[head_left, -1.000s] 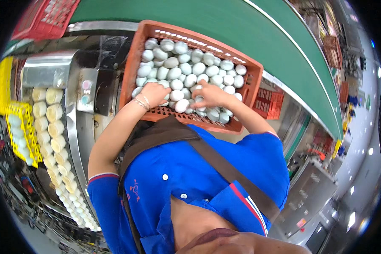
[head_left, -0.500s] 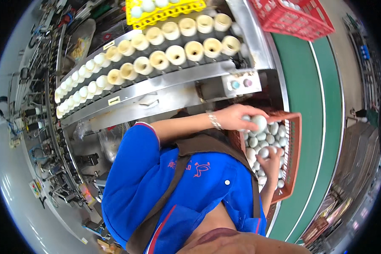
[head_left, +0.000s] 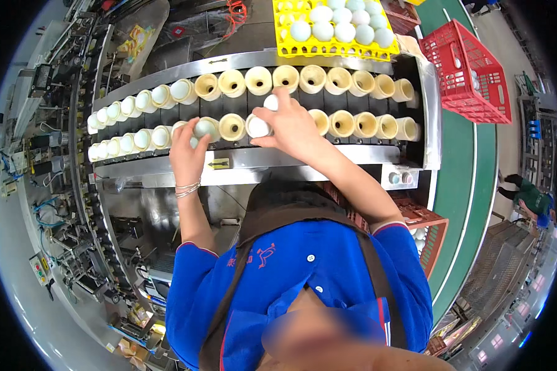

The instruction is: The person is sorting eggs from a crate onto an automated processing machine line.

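Two rows of cream cups [head_left: 232, 127] run along a conveyor before me, the left ones filled with pale eggs [head_left: 143, 100]. My left hand [head_left: 189, 151] curls over the near row, its fingers around a pale bluish egg [head_left: 204, 129] at a cup; a second egg [head_left: 194, 142] shows by its palm. Farther right, my right hand [head_left: 294, 127] grips a white egg [head_left: 271, 102] between its fingers. Below that, another white egg [head_left: 258, 127] lies at a near-row cup, beside the thumb. Whether this one rests fully in the cup, I cannot tell.
A yellow tray [head_left: 334, 51] of eggs stands beyond the far row. At right are a red crate [head_left: 476, 86], a green belt [head_left: 455, 185] and a brownish-red basket [head_left: 436, 244] of eggs. A control box [head_left: 400, 177] sits on the metal frame. Another person [head_left: 538, 203] is far right.
Both hands have left the basket of eggs at my right and come over the cup rows, carrying eggs. My view has turned, bringing the yellow tray and red crate more fully into sight.
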Demonstrator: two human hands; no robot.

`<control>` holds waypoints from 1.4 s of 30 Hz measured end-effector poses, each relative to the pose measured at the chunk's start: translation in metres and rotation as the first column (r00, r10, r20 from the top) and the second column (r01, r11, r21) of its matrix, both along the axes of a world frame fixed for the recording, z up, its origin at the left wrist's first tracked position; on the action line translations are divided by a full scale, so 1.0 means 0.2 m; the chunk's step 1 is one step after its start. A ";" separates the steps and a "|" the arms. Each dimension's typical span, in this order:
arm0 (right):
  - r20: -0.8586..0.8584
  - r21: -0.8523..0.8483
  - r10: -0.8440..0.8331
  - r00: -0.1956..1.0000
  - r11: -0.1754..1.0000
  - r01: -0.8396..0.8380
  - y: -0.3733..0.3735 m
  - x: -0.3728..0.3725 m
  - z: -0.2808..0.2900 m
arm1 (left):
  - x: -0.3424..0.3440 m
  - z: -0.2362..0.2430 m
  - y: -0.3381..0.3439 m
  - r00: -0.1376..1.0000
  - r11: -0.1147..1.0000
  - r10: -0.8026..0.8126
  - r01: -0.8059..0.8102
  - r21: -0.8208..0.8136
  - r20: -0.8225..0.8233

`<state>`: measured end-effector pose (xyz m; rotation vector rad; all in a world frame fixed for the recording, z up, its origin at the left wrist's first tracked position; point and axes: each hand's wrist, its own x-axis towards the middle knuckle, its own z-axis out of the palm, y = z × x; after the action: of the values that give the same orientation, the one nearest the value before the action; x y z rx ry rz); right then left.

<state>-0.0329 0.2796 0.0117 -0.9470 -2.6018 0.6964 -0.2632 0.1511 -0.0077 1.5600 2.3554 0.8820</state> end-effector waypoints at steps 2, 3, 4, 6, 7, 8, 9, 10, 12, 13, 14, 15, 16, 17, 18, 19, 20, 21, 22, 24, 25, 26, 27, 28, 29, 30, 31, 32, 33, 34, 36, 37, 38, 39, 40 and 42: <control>0.180 -0.022 0.043 0.983 0.999 -0.040 0.04 -0.11 -0.01 | -0.05 -0.01 -0.01 1.000 0.994 -0.021 0.018 -0.108 -0.020; 0.174 -0.020 0.044 0.984 0.999 -0.041 0.06 -0.14 -0.05 | -0.07 -0.01 -0.01 1.000 0.993 -0.027 0.025 -0.118 -0.016; 0.163 -0.016 0.047 0.985 0.999 -0.045 0.08 -0.17 -0.07 | -0.08 0.00 0.01 0.999 0.991 -0.032 0.030 -0.127 -0.015; 0.012 0.119 0.022 1.000 0.993 -0.024 0.14 -0.28 -0.08 | -0.10 0.00 0.05 0.954 0.999 0.043 -0.048 0.010 0.295; -0.045 0.196 0.039 0.998 0.980 -0.030 0.20 -0.35 -0.09 | -0.13 -0.01 0.08 0.822 0.988 0.033 -0.112 0.104 0.569; -0.098 0.273 0.055 0.994 0.962 -0.026 0.26 -0.42 -0.12 | -0.14 0.01 0.13 0.614 0.965 -0.015 -0.197 0.172 0.789; -0.038 0.295 0.098 0.994 0.952 -0.083 0.30 -0.46 -0.15 | -0.17 0.04 0.18 0.472 0.966 -0.058 -0.197 0.169 0.879; 0.020 0.286 0.113 0.993 0.951 -0.114 0.32 -0.51 -0.14 | -0.18 0.05 0.23 0.528 0.964 -0.050 -0.196 0.179 0.848; 0.134 0.261 0.134 0.982 0.951 -0.165 0.36 -0.58 -0.11 | -0.20 0.04 0.34 0.632 0.963 -0.038 -0.184 0.198 0.774; -0.022 0.351 0.069 0.997 0.935 -0.057 0.39 -0.58 -0.18 | -0.20 0.03 0.43 0.901 0.986 0.048 -0.110 0.122 0.430; -0.067 0.387 0.043 0.997 0.922 -0.014 0.41 -0.58 -0.21 | -0.22 0.00 0.46 0.971 0.992 -0.002 -0.029 0.124 0.240; -0.112 0.423 0.010 0.994 0.906 0.038 0.44 -0.58 -0.24 | -0.26 -0.04 0.50 0.997 0.991 -0.067 0.062 0.119 0.038; -0.140 0.461 -0.046 0.989 0.881 0.106 0.46 -0.54 -0.27 | -0.27 -0.11 0.58 0.976 0.978 -0.157 0.174 0.111 -0.149; -0.040 0.408 -0.120 0.992 0.904 0.126 0.44 -0.52 -0.33 | -0.28 -0.17 0.62 0.972 0.980 -0.172 0.185 0.068 -0.162; 0.071 0.338 -0.174 0.982 0.931 0.141 0.41 -0.50 -0.37 | -0.30 -0.23 0.63 0.965 0.978 -0.200 0.208 0.029 -0.171; 0.068 0.265 -0.133 0.989 0.958 0.111 0.37 -0.44 -0.35 | -0.31 -0.27 0.62 0.976 0.988 -0.141 0.149 0.035 -0.164; -0.114 0.327 -0.179 0.977 0.922 0.207 0.33 -0.39 -0.39 | -0.33 -0.24 0.61 0.946 0.981 -0.196 0.189 -0.054 -0.258; -0.126 0.177 -0.118 0.985 0.974 0.139 0.30 -0.30 -0.28 | -0.38 -0.24 0.57 0.962 0.986 -0.134 0.106 -0.125 -0.237; -0.207 0.252 -0.149 0.967 0.947 0.200 0.24 -0.18 -0.27 | -0.45 -0.29 0.56 0.944 0.980 -0.149 0.100 -0.174 -0.293; -0.439 0.376 -0.213 0.873 0.839 0.393 0.12 0.18 -0.24 | -0.39 -0.20 0.55 0.878 0.960 -0.266 0.204 -0.190 -0.398; -0.459 0.342 -0.300 0.836 0.809 0.478 0.05 0.40 -0.23 | -0.32 -0.16 0.56 0.886 0.963 -0.262 0.215 -0.160 -0.383; -0.490 0.305 -0.364 0.792 0.779 0.547 -0.04 0.62 -0.23 | -0.23 -0.12 0.57 0.895 0.970 -0.238 0.203 -0.131 -0.377; -0.463 0.292 -0.508 0.727 0.687 0.666 -0.17 0.86 -0.18 | -0.04 -0.03 0.57 0.946 0.960 -0.274 0.260 -0.101 -0.171; -0.531 0.311 -0.575 0.622 0.551 0.774 -0.30 1.12 -0.22 | 0.19 0.07 0.55 0.950 0.948 -0.308 0.310 -0.072 0.042; -0.396 0.246 -0.720 0.569 0.514 0.822 -0.44 1.37 -0.23 | 0.40 0.13 0.52 0.915 0.941 -0.316 0.337 -0.043 0.251; -0.214 0.203 -0.866 0.453 0.414 0.887 -0.65 1.59 -0.11 | 0.54 0.13 0.51 0.844 0.872 -0.472 0.489 -0.002 0.252; -0.340 0.290 -0.879 0.334 0.239 0.927 -0.82 1.82 -0.32 | 0.80 0.18 0.48 0.752 0.811 -0.535 0.585 -0.014 0.386; -0.258 0.233 -0.953 0.161 0.100 0.967 -1.05 1.96 -0.29 | 1.01 0.14 0.44 0.574 0.719 -0.605 0.692 0.068 0.552; -0.010 0.208 -1.000 -0.002 -0.004 0.978 -1.29 2.16 -0.42 | 1.28 0.17 0.38 0.497 0.606 -0.665 0.795 0.014 0.557; 0.211 0.222 -0.958 -0.193 -0.146 0.964 -1.49 2.23 -0.40 | 1.53 0.21 0.33 0.291 0.373 -0.784 0.927 0.041 0.549; 0.347 0.281 -0.892 -0.291 -0.197 0.939 -1.82 2.39 -0.58 | 1.97 0.22 0.21 0.042 0.078 -0.840 0.996 0.043 0.541; 0.355 0.274 -0.873 -0.334 -0.244 0.930 -1.89 2.44 -0.63 | 2.20 0.22 0.14 -0.080 -0.046 -0.835 0.996 0.077 0.544; 0.367 0.263 -0.853 -0.372 -0.289 0.921 -1.96 2.45 -0.66 | 2.40 0.17 0.07 -0.143 -0.107 -0.828 0.989 0.097 0.542; 0.376 0.248 -0.837 -0.399 -0.324 0.913 -1.97 2.46 -0.67 | 2.56 0.10 0.02 -0.204 -0.181 -0.865 0.979 0.094 0.459; 0.426 0.223 -0.824 -0.372 -0.303 0.926 -1.97 2.47 -0.68 | 2.71 0.00 -0.03 -0.274 -0.260 -0.884 0.962 0.088 0.379; 0.529 0.172 -0.788 -0.315 -0.263 0.949 -1.97 2.50 -0.70 | 2.97 -0.20 -0.13 -0.296 -0.313 -0.927 0.949 -0.040 0.231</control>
<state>0.4670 -0.1137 -0.1274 -3.0323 -0.7611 0.3203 0.3307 0.1244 -0.0478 2.3346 0.1719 0.1106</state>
